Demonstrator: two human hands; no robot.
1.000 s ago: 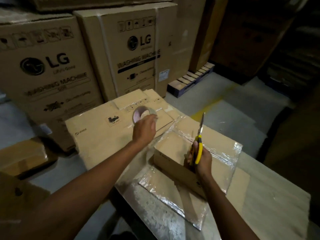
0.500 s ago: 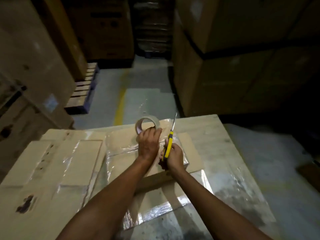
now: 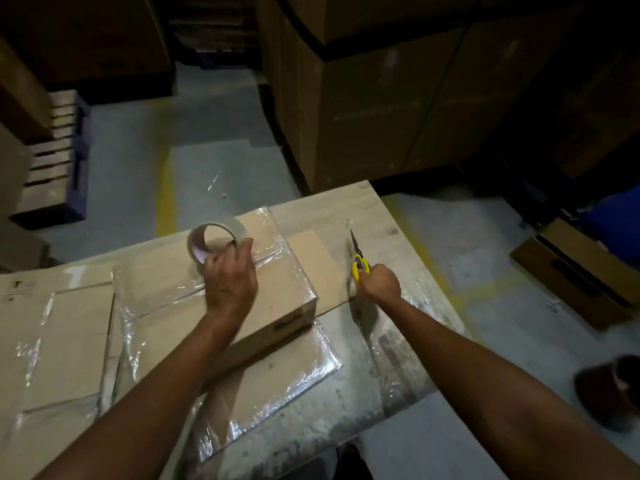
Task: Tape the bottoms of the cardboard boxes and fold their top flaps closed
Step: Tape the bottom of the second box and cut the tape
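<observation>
Both forearms reach forward over the table (image 3: pixel 367 209). Left hand (image 3: pixel 230 282) is palm down above the cardboard box (image 3: pixel 284 289), fingers curled round the tape roll (image 3: pixel 216 237), which stands on edge at the box's far side. Right hand (image 3: pixel 379 284) is just right of the box, fist wrapped round the yellow scissors (image 3: pixel 356 254), blades together, pointing away. Box sits mid-table, glossy flaps splayed flat. Beyond: stacked cartons (image 3: pixel 381 116), pallet (image 3: pixel 59 161) far left.
</observation>
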